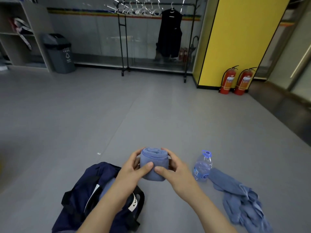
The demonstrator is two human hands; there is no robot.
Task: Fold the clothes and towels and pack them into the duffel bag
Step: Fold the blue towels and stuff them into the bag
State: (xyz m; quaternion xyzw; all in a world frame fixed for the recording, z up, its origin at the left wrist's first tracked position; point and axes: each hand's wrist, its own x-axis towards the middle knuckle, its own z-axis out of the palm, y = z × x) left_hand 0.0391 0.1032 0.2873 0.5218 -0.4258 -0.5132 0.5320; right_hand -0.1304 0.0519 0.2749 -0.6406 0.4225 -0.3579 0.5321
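Note:
A rolled blue towel [154, 161] is held up in front of me above the grey floor. My left hand [134, 169] grips its left side and my right hand [173, 172] grips its right side, with both thumbs pressed on the front. The navy duffel bag [84, 195] lies open on the floor at lower left, partly hidden by my left forearm; something light blue shows inside it. A crumpled blue garment [242, 200] lies on the floor at lower right.
A clear water bottle [202, 166] with a blue cap stands between the towel and the crumpled garment. Farther off stand a clothes rack [124, 47] with a dark garment [170, 34], a grey bin [58, 52], shelves [15, 34] and two red fire extinguishers [235, 81].

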